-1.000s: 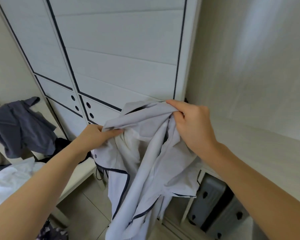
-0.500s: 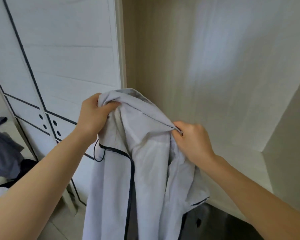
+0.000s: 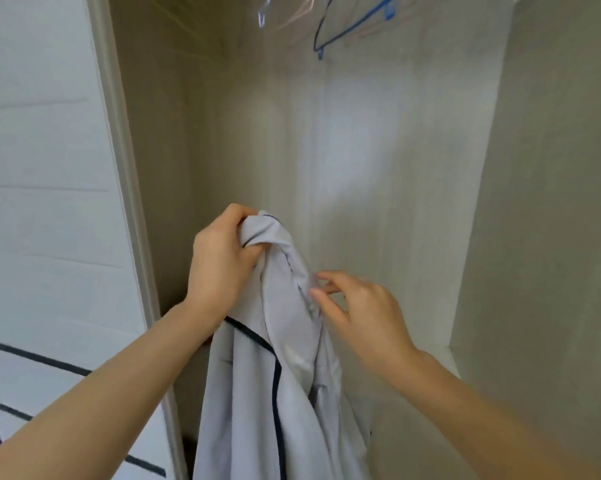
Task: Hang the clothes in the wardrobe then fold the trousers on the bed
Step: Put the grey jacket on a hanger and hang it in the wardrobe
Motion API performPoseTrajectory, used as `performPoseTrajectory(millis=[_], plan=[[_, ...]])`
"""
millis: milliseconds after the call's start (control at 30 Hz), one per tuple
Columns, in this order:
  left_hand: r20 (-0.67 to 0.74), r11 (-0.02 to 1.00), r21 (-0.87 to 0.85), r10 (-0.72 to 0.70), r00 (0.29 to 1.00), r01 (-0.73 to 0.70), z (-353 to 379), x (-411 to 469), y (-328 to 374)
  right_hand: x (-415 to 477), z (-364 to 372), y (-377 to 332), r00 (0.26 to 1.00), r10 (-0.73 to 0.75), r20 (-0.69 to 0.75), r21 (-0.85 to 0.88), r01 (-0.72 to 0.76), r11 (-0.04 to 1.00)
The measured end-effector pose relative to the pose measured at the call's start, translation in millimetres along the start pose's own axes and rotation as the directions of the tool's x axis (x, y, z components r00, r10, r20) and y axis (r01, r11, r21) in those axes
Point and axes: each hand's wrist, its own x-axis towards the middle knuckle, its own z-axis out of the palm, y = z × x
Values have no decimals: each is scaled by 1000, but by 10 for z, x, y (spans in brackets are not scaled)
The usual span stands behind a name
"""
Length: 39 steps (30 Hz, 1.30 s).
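Observation:
A light grey jacket (image 3: 285, 382) with a dark zip and dark piping hangs down in front of the open wardrobe (image 3: 361, 150). My left hand (image 3: 219, 268) grips its bunched top, fingers curled round the cloth. My right hand (image 3: 357, 306) is just right of the jacket, fingers loosely spread, the fingertips touching the fabric's edge. A blue hanger (image 3: 347, 26) and a pale pink hanger (image 3: 292, 12) hang at the top of the wardrobe, well above both hands. The bed and the trousers are out of view.
The white wardrobe door (image 3: 42, 202) with dark lines stands on the left. Beige walls close the compartment at the back and the right side (image 3: 541, 202). A pale shelf edge (image 3: 448, 362) shows low on the right.
The view has turned right and up into the wardrobe, so the hangers show. My left hand lifted the bunched jacket top; my right hand let go of its pinch and opened.

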Motion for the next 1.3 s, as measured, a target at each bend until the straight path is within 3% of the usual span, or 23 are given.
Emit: performPoseTrajectory(millis=[200, 500, 900, 1300], plan=[[103, 985, 49, 161, 982, -166, 418, 343, 58, 789, -349, 209, 998, -12, -63, -160, 2, 987], [75, 960, 51, 273, 959, -277, 767, 1143, 158, 1822, -925, 520, 985, -34, -168, -391, -35, 920], [10, 962, -33, 271, 963, -270, 968, 2141, 460, 2639, -1638, 775, 938, -222, -264, -719, -38, 694], [-14, 953, -82, 292, 956, -293, 1240, 2695, 438, 3476, -1886, 473, 904, -336, -265, -856, -60, 513]])
